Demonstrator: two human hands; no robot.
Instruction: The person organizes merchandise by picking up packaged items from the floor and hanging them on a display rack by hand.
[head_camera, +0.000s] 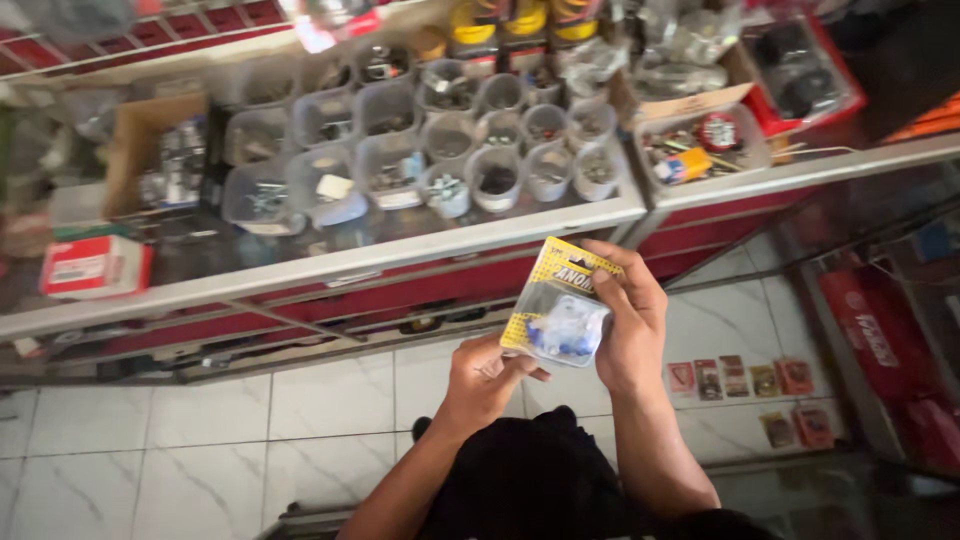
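Clear plastic blister pack (558, 312) with a yellow card header, held up in mid-air over the white tiled floor (200, 440), just in front of the table's near edge. Both hands are closed on it: right hand (628, 325) wraps the right side with thumb across the front near the header, left hand (487, 378) pinches the bottom left corner from below. Pack is tilted face-up toward the camera, likely so its front can be read. Contents show as a blue-white lump, too blurred to identify.

Table (330, 262) is a glass-topped, red-fronted counter. Clear plastic tubs (420, 150) sit in rows on top near the back edge, sorted small hardware by the look, details unreadable. Red-and-white box (95, 268) near the left end. Small flat packets (745, 380) lie in a row by the right-hand showcase; can't tell whether on the floor or behind glass. Top shelf items cut off by frame.
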